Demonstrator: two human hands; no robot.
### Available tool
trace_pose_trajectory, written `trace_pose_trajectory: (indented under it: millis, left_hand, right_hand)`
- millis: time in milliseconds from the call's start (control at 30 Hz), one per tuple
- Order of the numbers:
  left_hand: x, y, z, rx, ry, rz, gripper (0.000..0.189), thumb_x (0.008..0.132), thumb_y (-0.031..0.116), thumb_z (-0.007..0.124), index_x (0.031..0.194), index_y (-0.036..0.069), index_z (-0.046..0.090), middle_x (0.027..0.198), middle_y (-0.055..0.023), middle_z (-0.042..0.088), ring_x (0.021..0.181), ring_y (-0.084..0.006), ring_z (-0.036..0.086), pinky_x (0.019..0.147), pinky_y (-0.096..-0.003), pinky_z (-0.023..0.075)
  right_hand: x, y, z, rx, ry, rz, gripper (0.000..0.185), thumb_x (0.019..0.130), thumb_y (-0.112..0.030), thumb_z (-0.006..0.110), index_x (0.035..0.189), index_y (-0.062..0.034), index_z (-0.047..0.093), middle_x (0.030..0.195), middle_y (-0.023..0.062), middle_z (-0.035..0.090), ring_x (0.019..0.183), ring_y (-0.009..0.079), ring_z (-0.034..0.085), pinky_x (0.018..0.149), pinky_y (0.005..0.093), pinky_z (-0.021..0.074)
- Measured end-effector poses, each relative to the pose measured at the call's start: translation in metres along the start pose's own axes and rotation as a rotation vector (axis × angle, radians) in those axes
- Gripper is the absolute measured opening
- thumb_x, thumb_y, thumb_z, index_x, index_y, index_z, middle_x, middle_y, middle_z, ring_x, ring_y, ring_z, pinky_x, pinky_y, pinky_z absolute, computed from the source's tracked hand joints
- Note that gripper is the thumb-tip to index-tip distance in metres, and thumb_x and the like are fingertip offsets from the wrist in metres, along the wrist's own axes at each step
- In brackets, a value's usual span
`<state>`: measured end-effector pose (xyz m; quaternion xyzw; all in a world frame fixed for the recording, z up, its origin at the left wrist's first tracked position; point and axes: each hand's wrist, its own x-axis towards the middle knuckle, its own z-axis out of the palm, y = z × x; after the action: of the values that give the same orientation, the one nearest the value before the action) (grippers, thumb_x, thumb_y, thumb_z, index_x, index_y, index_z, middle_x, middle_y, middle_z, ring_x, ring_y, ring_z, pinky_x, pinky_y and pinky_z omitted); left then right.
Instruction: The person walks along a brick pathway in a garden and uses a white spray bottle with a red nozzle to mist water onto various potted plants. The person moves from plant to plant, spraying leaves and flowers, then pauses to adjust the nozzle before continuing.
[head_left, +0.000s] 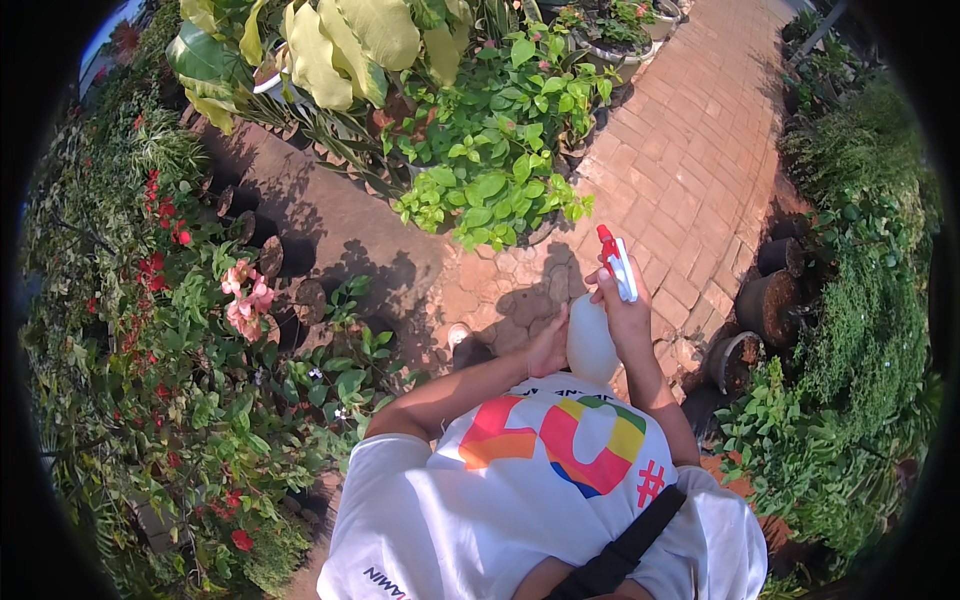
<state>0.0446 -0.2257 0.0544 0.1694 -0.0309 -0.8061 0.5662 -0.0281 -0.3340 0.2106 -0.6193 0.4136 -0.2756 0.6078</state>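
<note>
A translucent plastic spray bottle (592, 341) with a red and white trigger head (618, 264) is held upright in front of my chest. My right hand (626, 300) grips it at the neck, just under the trigger head, whose red nozzle points away from me. My left hand (550, 343) is beside the bottle's left side, with its fingers extended; whether it touches the bottle is unclear. Beyond my hands stands a bushy potted plant with bright green leaves (487, 195).
A brick-paved path (690, 150) runs off to the upper right. Potted shrubs with red flowers and a pink-bracted plant (247, 304) line the left. On the right are several dark pots (769, 304) and dense greenery. A large variegated plant (360, 45) stands ahead.
</note>
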Motion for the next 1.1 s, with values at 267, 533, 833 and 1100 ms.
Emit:
trace_pose_trajectory:
  millis: [267,533,833,1100]
  left_hand:
    - [0.04,-0.049,-0.006,-0.098,0.238,0.122,0.064,0.094,0.058,0.035,0.14,0.014,0.041,0.137,-0.0084,0.05,0.123,-0.0264,0.051,0.104,-0.044,0.0404]
    - [0.058,-0.075,-0.031,-0.252,0.326,0.203,0.064,0.092,0.059,0.04,0.137,0.014,0.046,0.137,-0.0065,0.052,0.123,-0.0251,0.051,0.104,-0.0438,0.0403]
    - [0.068,-0.051,-0.101,-0.101,0.603,0.281,0.056,0.093,0.054,0.046,0.133,0.014,0.048,0.128,-0.0067,0.056,0.113,-0.0229,0.057,0.095,-0.0404,0.0474]
    - [0.074,-0.036,-0.162,-0.263,0.63,0.107,0.059,0.095,0.057,0.032,0.132,0.015,0.049,0.122,-0.0076,0.061,0.109,-0.0238,0.061,0.094,-0.0401,0.0481]
  right_hand:
    - [0.011,0.031,0.0,-0.374,-0.225,-0.061,0.041,0.087,-0.037,0.065,0.111,-0.0055,0.056,0.086,0.0096,0.064,0.075,0.019,0.062,0.068,0.0332,0.048]
    - [0.036,0.057,0.011,-0.509,-0.255,0.067,0.042,0.087,-0.039,0.064,0.111,-0.0053,0.057,0.096,0.0166,0.067,0.088,0.0326,0.066,0.074,0.0412,0.0494]
    - [0.074,0.126,0.033,-0.349,-0.092,0.004,0.027,0.09,-0.03,0.062,0.099,-0.0049,0.058,0.074,0.0083,0.06,0.066,0.018,0.056,0.063,0.0347,0.0447]
    - [0.085,0.163,0.042,-0.296,-0.056,0.071,0.028,0.089,-0.031,0.063,0.101,-0.006,0.06,0.078,0.0114,0.062,0.073,0.024,0.062,0.066,0.0363,0.047]
